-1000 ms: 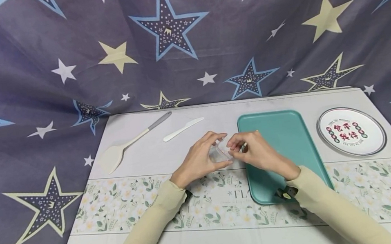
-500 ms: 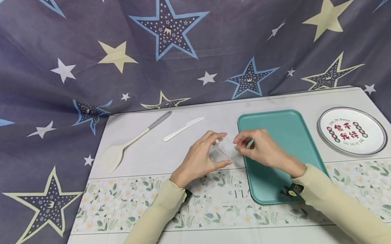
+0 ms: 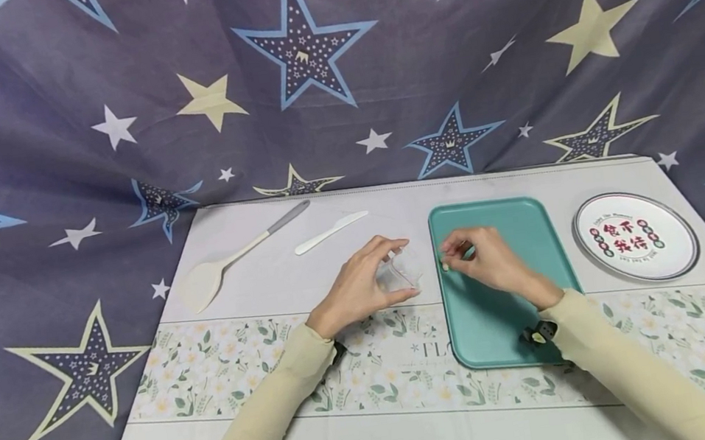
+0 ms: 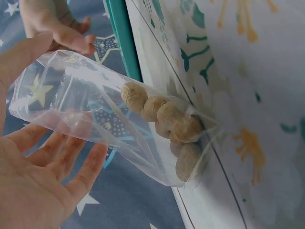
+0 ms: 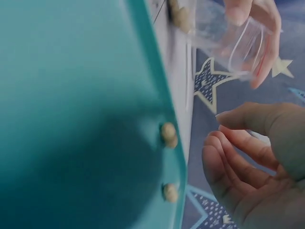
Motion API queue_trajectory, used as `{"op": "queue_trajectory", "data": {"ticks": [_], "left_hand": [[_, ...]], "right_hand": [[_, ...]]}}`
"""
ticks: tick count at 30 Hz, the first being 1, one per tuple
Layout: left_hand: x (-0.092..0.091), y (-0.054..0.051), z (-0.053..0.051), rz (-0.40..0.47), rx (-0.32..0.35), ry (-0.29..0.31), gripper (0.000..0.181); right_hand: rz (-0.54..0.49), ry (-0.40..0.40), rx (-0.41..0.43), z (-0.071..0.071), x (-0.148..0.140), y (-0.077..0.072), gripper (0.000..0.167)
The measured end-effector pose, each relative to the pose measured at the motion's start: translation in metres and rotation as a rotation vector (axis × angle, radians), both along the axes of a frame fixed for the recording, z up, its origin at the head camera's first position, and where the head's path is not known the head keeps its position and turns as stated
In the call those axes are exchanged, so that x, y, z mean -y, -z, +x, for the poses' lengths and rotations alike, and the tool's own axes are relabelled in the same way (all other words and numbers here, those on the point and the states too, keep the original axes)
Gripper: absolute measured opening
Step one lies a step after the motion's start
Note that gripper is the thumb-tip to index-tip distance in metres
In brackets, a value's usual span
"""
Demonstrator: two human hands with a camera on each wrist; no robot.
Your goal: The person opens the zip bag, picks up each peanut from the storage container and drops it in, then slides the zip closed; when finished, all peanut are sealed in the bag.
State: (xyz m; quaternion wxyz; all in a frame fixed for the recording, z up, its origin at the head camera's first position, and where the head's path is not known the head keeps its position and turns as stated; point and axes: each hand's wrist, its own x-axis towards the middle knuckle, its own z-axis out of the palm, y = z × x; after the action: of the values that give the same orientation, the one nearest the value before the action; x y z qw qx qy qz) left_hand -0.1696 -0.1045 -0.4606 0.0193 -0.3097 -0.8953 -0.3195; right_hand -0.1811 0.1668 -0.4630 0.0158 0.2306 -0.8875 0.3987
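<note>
Head: I see left hand point(image 3: 354, 286) clamped round clear plastic bag point(image 3: 401, 273), near rectangular teal tray point(image 3: 499, 214), narrow gap between; white floral tablecloth point(image 3: 380, 376) reads "FLO". Left wrist: tan peanuts point(image 4: 181, 126) fill bag's bottom. Right wrist: right hand's point(image 5: 267, 193) thumb and bent fingers apart; two loose peanuts point(image 5: 168, 133) inside tray's edge.

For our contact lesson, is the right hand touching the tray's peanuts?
Apart: the right wrist view shows the tray rim between the fingers and the peanuts.

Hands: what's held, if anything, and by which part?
Left hand holds the clear bag by the end away from the peanuts, between thumb and fingers. Right hand: nothing visible between thumb and fingertips.
</note>
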Motion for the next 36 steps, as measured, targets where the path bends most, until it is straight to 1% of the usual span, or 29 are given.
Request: {"op": "queue_trajectory", "data": {"ticks": [4,8,16,19,28,36], "left_hand": [[0.0,0.0,0.0,-0.001,0.0,-0.002,0.079],[0.0,0.0,0.001,0.005,0.002,0.0,0.079],[0.001,0.0,0.002,-0.006,-0.007,-0.007,0.079],[0.0,0.0,0.001,-0.007,-0.004,-0.006,0.079],[0.0,0.0,0.002,-0.022,0.008,-0.008,0.08],[0.0,-0.001,0.001,-0.016,0.0,-0.008,0.08]], "right_hand": [[0.001,0.027,-0.007,-0.008,-0.009,0.008,0.013],[0.024,0.073,-0.009,-0.015,-0.016,0.014,0.012],[0.075,0.183,0.021,-0.027,-0.023,0.019,0.011],[0.091,0.209,0.026,-0.029,-0.024,0.019,0.011],[0.128,0.224,0.028,-0.035,-0.021,0.023,0.014],[0.143,0.209,0.023,-0.038,-0.017,0.025,0.013]]}}
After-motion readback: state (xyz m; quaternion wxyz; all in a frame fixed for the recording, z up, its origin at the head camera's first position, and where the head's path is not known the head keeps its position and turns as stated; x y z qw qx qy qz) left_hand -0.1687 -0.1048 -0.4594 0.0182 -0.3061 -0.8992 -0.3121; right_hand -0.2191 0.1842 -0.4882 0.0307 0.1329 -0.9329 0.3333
